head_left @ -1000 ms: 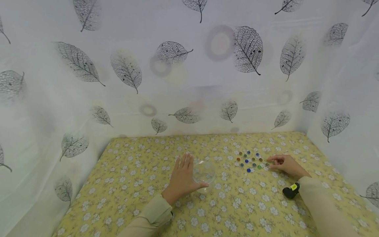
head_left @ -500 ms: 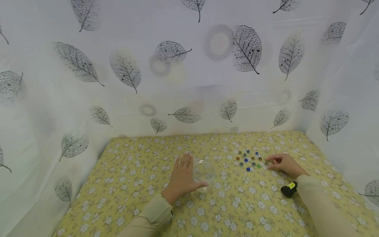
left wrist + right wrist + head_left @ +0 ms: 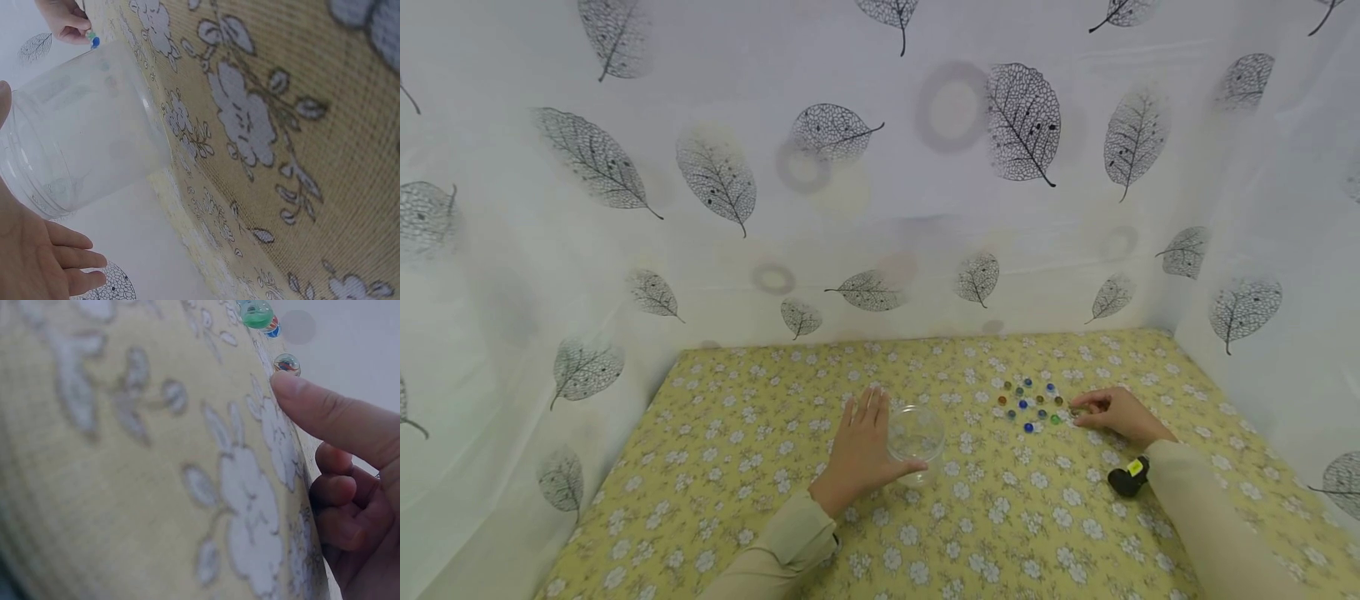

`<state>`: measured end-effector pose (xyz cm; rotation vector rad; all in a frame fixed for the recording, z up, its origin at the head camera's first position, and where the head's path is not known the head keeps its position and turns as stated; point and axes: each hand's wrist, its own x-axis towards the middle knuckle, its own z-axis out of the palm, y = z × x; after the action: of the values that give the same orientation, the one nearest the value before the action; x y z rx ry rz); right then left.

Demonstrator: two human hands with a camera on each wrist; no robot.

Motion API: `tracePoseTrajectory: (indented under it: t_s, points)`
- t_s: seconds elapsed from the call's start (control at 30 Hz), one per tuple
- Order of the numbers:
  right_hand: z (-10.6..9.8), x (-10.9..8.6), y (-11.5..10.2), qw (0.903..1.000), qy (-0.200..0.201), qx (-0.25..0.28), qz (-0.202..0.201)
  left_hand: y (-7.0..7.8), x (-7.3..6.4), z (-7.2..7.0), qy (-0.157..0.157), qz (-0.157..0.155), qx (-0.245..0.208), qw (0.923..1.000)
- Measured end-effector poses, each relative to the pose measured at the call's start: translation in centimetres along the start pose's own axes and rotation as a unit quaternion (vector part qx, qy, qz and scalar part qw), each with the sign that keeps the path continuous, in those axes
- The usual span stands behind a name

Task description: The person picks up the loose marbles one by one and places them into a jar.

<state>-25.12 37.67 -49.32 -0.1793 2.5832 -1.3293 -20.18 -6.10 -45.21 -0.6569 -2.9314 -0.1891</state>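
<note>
A clear round plastic jar stands upright on the cloth, its mouth facing up. My left hand lies along its left side with fingers straight and thumb across the near side; in the left wrist view those fingers are extended beside the jar's wall. Farther right, my right hand pinches a clear marble between thumb and forefinger at the right edge of a marble group. Up close, the marble shows coloured streaks inside and sits at the thumb tip; the forefinger is hidden there, the other fingers curl inward.
Several blue, green, amber and greyish glass marbles lie spread on the yellow floral cloth, including a green one near the right hand. A white leaf-print curtain encloses the back and sides. A black device is worn at the right wrist.
My right thumb and forefinger have closed in on the clear marble, and the right hand has shifted slightly left. The left hand and jar hold their place.
</note>
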Motion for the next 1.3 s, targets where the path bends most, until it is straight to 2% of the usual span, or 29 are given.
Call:
tracePoseTrajectory:
  t_s: [0.2, 0.7, 1.1, 1.3]
  points:
    - [0.02, 0.08, 0.04, 1.0, 0.007, 0.003, -0.003, -0.02, -0.02, -0.07, 0.002, 0.0, 0.0, 1.0]
    - [0.08, 0.25, -0.09, 0.9978, 0.034, -0.055, -0.013, -0.13, -0.08, -0.01, 0.006, 0.001, 0.002, 1.0]
    - [0.14, 0.24, -0.37, 0.9991, 0.035, -0.025, 0.002, -0.2, 0.11, 0.38, 0.005, -0.004, -0.002, 1.0]
    - [0.08, -0.19, -0.14, 0.9987, 0.035, -0.037, 0.0, -0.14, 0.03, 0.36, 0.005, 0.001, -0.009, 0.9999]
